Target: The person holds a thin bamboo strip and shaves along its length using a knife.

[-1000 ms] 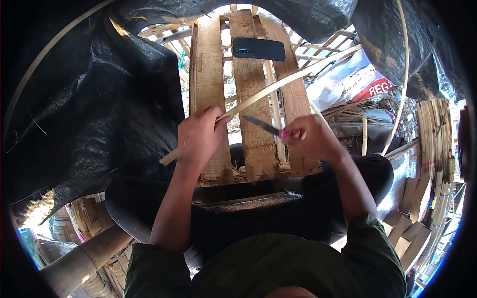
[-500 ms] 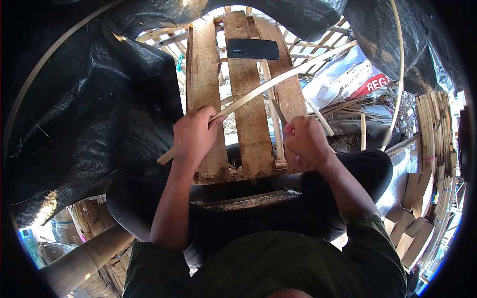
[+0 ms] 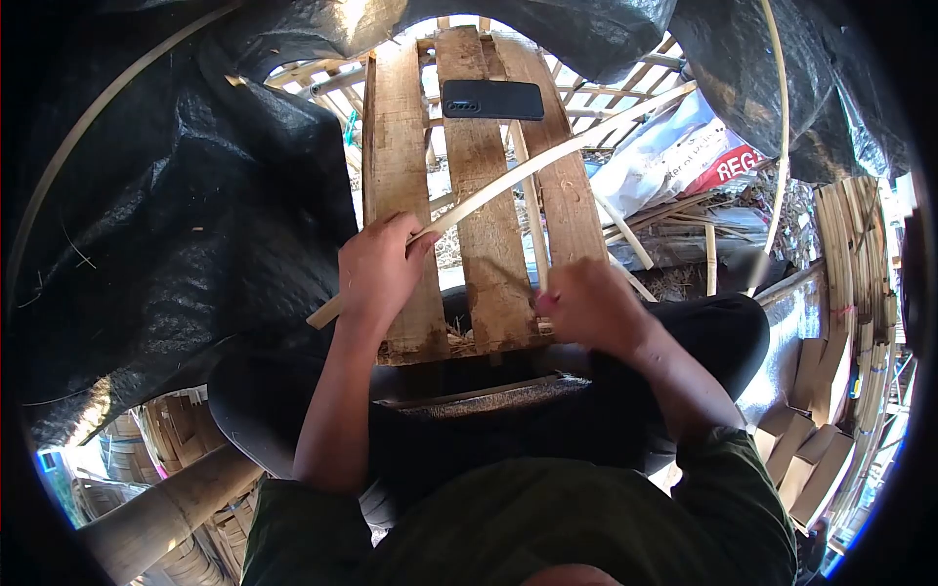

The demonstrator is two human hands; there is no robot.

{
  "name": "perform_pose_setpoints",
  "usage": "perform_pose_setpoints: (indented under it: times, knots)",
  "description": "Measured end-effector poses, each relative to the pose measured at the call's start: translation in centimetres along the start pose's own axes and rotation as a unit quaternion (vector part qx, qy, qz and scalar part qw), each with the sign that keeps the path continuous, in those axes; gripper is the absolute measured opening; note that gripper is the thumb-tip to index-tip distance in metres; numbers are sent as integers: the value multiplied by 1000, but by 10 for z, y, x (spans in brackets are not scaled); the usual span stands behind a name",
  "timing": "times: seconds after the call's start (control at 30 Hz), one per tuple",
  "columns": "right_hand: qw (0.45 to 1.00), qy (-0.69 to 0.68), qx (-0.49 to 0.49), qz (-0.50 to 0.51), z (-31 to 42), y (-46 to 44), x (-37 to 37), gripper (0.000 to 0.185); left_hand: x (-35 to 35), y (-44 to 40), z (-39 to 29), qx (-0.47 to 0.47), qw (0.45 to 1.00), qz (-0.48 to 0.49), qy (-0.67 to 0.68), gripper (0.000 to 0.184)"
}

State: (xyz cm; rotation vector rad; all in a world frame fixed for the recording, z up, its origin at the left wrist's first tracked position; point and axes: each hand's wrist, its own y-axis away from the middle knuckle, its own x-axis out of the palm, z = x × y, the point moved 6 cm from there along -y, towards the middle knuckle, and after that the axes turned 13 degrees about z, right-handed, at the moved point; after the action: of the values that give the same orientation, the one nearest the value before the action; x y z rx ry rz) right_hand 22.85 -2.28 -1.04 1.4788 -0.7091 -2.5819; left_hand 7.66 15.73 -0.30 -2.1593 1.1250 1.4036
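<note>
My left hand point(image 3: 376, 264) is closed around a long pale bamboo strip point(image 3: 503, 184). The strip slants up to the right across a slatted wooden bench point(image 3: 396, 127), and its short lower end sticks out below my wrist. Over the bench's near right side, my right hand point(image 3: 596, 305) is closed on a knife, apart from the strip. The blade point(image 3: 508, 273) is smeared by motion and points up to the left; the fingers hide the handle.
A black phone point(image 3: 493, 100) lies across the far slats. Black plastic sheeting point(image 3: 166, 195) hangs on the left and overhead. A printed white and red sack point(image 3: 674, 161) lies beyond the bench. Bundled bamboo strips point(image 3: 855, 254) stand at the right.
My right hand has moved a little left and down, and the knife blade has swung from upright to pointing left. My left hand and the bamboo strip have barely shifted.
</note>
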Motion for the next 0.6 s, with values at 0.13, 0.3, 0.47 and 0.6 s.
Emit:
perform_pose_setpoints:
  times: [0.13, 0.3, 0.47, 0.6]
  knots:
    - [983, 51, 114, -132, -69, -4, -38, 19, 1, 1, -1, 14, 1000, -10, -11, 24]
    - [955, 91, 202, -197, -118, -4, -63, 22, -1, 1, -2, 18, 1000, -14, -9, 25]
    - [979, -118, 34, -163, -63, -10, -45, 20, -4, 1, -3, 6, 1000, -17, 4, 22]
    - [983, -148, -48, -96, -24, -28, -10, 18, -5, 1, -1, 10, 999, -35, 1, 21]
